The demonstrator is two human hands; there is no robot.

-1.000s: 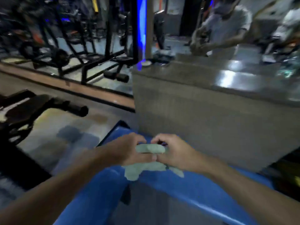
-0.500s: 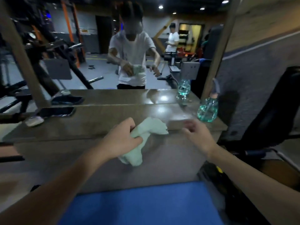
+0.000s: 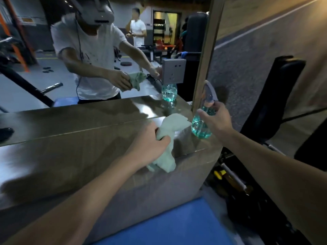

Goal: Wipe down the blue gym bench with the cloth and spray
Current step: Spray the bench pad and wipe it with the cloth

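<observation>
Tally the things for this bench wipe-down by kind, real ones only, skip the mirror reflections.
Cloth: 1, gripped in the left hand
Spray bottle: 1, standing on the ledge, right hand round it
Blue bench: 1
Total: 3

Dim gym. Large mirror above a glossy brown ledge, wooden frame at its right edge. Grey socket plate on the glass. Grey wall, pale stripe; black padded machine beside it.

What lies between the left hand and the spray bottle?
The free upper end of the cloth gripped by the left hand, seen in the head view.
</observation>
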